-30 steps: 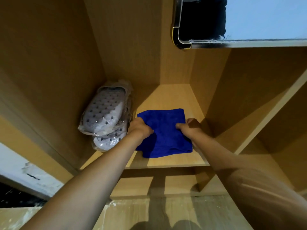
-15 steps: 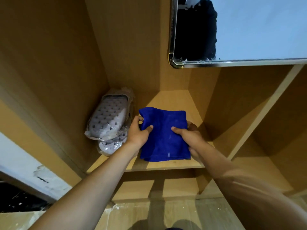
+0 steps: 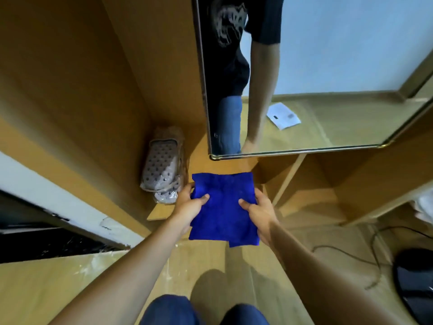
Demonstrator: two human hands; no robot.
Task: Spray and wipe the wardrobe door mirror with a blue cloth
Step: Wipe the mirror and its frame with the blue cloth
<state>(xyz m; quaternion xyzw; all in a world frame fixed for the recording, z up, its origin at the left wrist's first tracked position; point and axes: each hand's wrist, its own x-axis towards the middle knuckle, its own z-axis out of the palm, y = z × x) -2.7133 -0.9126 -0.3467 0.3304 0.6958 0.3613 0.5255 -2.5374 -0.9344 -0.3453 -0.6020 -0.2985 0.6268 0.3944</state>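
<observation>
Below the mirror (image 3: 328, 73), both hands' fingers pinch the blue cloth (image 3: 223, 207): left hand (image 3: 191, 206), right hand (image 3: 259, 211).

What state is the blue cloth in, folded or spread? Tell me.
Folded. The blue cloth shows stacked layers stepping out at its lower edge, held off the shelf between the left hand and the right hand.

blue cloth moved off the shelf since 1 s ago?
Yes. The blue cloth has come off the shelf toward the person, held by both hands.
</observation>
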